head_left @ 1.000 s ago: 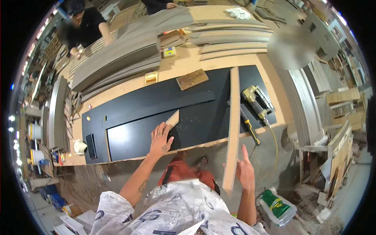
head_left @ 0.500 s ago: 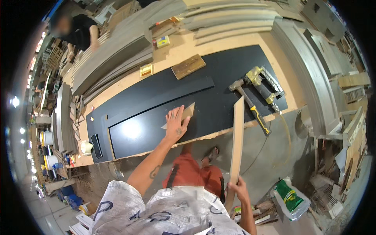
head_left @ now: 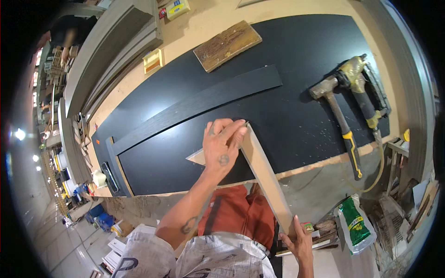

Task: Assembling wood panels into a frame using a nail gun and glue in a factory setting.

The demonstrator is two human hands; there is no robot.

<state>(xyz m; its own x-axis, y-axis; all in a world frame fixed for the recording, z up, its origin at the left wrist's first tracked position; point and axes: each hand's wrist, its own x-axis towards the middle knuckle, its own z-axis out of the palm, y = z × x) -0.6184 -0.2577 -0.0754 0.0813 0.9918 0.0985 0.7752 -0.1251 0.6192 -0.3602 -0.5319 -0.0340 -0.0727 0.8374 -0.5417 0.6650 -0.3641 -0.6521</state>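
Observation:
A long, pale wooden strip slants from the black panel down past the bench edge toward me. My left hand is closed, its thumb and fingertips pinched at the strip's far end over the panel. Under that hand, a pale pointed wood piece sticks out to the left, mostly covered by the palm. My right hand grips the strip's near end, low by my right side. A long narrow dark strip lies on the panel beyond my left hand, joined near a short dark crosspiece at the left.
Beyond the panel strip lies a brown wood block. At the right are a hammer and a nail gun with a hose. A phone and tape roll sit at the left. Grey mouldings are stacked behind.
The pale strip's far end has swung left and come to my left hand, which has gone from lying flat to pinching. My view has moved closer to the panel.

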